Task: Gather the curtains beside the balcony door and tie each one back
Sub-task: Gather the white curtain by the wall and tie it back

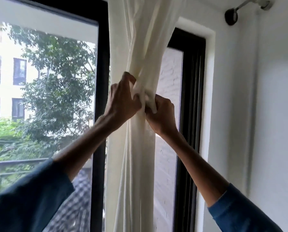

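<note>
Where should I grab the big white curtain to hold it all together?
Grab the curtain at its narrow waist, where it is bunched thinnest. Come from both sides, as the left hand and right hand do. Above and below, the folds spread too wide to wrap.

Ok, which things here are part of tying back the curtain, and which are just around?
Part of the job: cream curtain, left hand and right hand, both gripping its gathered middle.
Just around: black door frame, rod bracket, balcony railing, tree.
</note>
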A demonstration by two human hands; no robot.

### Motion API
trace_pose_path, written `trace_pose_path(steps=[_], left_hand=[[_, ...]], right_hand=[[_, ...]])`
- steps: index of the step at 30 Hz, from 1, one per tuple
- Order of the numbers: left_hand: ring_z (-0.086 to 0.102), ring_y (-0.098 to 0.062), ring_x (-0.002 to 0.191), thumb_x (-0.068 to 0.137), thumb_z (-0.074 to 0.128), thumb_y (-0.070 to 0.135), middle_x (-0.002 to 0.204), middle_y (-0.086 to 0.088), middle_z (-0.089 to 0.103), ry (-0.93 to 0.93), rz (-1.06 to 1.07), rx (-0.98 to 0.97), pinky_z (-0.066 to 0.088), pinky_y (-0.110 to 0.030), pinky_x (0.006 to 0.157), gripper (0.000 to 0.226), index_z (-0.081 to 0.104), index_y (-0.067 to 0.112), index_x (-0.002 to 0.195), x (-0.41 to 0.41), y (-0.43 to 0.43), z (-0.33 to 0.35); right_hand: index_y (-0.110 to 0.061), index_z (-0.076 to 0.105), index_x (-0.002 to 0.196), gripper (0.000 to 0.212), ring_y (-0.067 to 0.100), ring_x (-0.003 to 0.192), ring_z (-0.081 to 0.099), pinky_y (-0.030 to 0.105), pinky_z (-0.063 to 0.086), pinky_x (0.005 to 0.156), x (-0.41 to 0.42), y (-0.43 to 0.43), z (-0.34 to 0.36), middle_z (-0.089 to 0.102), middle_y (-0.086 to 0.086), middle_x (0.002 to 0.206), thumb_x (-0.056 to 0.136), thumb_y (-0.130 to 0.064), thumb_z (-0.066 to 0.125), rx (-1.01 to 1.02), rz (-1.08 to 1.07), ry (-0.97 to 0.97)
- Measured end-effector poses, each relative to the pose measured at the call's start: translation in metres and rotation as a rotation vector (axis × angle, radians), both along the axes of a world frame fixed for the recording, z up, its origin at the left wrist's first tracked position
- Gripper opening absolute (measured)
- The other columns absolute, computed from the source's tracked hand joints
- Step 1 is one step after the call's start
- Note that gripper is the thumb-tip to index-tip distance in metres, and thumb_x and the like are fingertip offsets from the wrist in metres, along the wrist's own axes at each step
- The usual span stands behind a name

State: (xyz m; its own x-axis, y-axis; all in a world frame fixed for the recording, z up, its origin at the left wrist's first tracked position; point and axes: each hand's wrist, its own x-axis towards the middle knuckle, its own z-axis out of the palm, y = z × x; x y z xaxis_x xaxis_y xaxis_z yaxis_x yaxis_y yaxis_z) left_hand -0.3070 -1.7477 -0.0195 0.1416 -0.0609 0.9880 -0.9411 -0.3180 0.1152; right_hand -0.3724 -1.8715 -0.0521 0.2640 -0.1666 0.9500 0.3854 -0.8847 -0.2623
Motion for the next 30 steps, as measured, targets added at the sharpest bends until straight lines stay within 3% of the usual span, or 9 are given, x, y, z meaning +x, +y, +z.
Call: trace_pose_path(steps=[5,7,10,15,17,20,24,26,30], left_hand=[[0.063,-0.019,0.068,0.076,0.074,0.017,0.090,0.012,0.052,0.050,-0.170,-0.080,0.050,-0.033,0.069,0.051,0.043,0.009,0.116,-0.011,0.004,-0.015],[0.066,-0.017,0.073,0.073,0.081,0.021,0.091,0.015,0.050,0.220,-0.224,-0.029,0.056,-0.030,0.066,0.066,0.036,0.013,0.120,-0.016,0.004,-0.018],[0.071,-0.015,0.077,0.071,0.087,0.021,0.107,-0.007,0.063,0.648,-0.420,0.108,0.060,-0.026,0.056,0.076,0.038,0.012,0.128,-0.021,0.004,-0.031],[0.070,-0.014,0.064,0.083,0.071,0.021,0.102,-0.013,0.066,0.791,-0.352,0.245,0.053,-0.021,0.044,0.038,0.052,0.004,0.111,-0.024,-0.002,-0.081],[0.066,-0.018,0.060,0.083,0.064,0.029,0.092,-0.011,0.066,0.687,-0.137,0.365,0.046,-0.023,0.040,0.031,0.058,0.004,0.099,-0.023,-0.005,-0.112],[0.058,-0.023,0.073,0.082,0.056,0.040,0.083,-0.006,0.060,0.516,0.051,0.514,0.038,-0.028,0.054,0.027,0.052,0.014,0.083,-0.026,-0.007,-0.161],[0.051,-0.021,0.095,0.086,0.059,0.038,0.097,-0.004,0.053,0.335,0.058,0.629,0.043,-0.030,0.080,0.021,0.046,0.022,0.080,-0.031,0.001,-0.221],[0.050,-0.015,0.088,0.090,0.061,0.032,0.103,-0.002,0.050,0.356,-0.033,0.665,0.042,-0.026,0.076,0.022,0.044,0.021,0.080,-0.035,0.004,-0.254],[0.055,-0.011,0.083,0.098,0.061,0.027,0.094,0.006,0.051,0.531,-0.293,0.692,0.048,-0.027,0.073,0.019,0.050,0.015,0.088,-0.036,0.014,-0.308]], right_hand=[[-0.012,0.065,0.093,0.013,0.017,0.069,0.062,0.035,0.050,0.060,-0.014,0.006,-0.057,0.068,0.002,0.077,0.099,-0.022,0.057,0.131,0.192,0.190],[-0.014,0.067,0.116,0.028,0.024,0.095,0.070,0.044,0.057,0.084,-0.020,0.014,-0.076,0.074,0.007,0.100,0.104,-0.034,0.051,0.221,0.382,0.203],[-0.019,0.058,0.138,0.038,0.006,0.124,0.062,0.032,0.048,0.108,-0.024,0.023,-0.097,0.069,-0.005,0.130,0.103,-0.032,0.058,0.219,0.473,0.217],[-0.015,0.064,0.128,0.050,-0.009,0.106,0.063,0.010,0.047,0.092,-0.013,0.022,-0.136,0.071,-0.021,0.108,0.082,-0.023,0.081,0.190,0.233,0.358],[-0.012,0.067,0.113,0.039,-0.004,0.087,0.068,0.013,0.050,0.074,-0.009,0.021,-0.157,0.071,-0.017,0.089,0.079,-0.023,0.081,0.252,0.184,0.394],[-0.008,0.069,0.104,0.031,0.005,0.075,0.066,0.024,0.050,0.062,-0.005,0.019,-0.191,0.068,-0.012,0.081,0.074,-0.016,0.073,0.288,0.128,0.408],[0.007,0.067,0.112,0.030,0.004,0.087,0.058,0.018,0.049,0.070,-0.003,0.022,-0.251,0.071,0.016,0.098,0.086,-0.007,0.071,0.343,0.165,0.516],[0.010,0.061,0.121,0.031,0.006,0.097,0.053,0.014,0.046,0.083,-0.004,0.023,-0.282,0.067,0.026,0.115,0.094,-0.004,0.061,0.312,0.115,0.646],[-0.015,0.065,0.117,0.024,0.021,0.096,0.066,0.046,0.055,0.089,-0.008,0.026,-0.327,0.070,0.007,0.103,0.096,-0.005,0.061,0.426,0.136,0.727]])
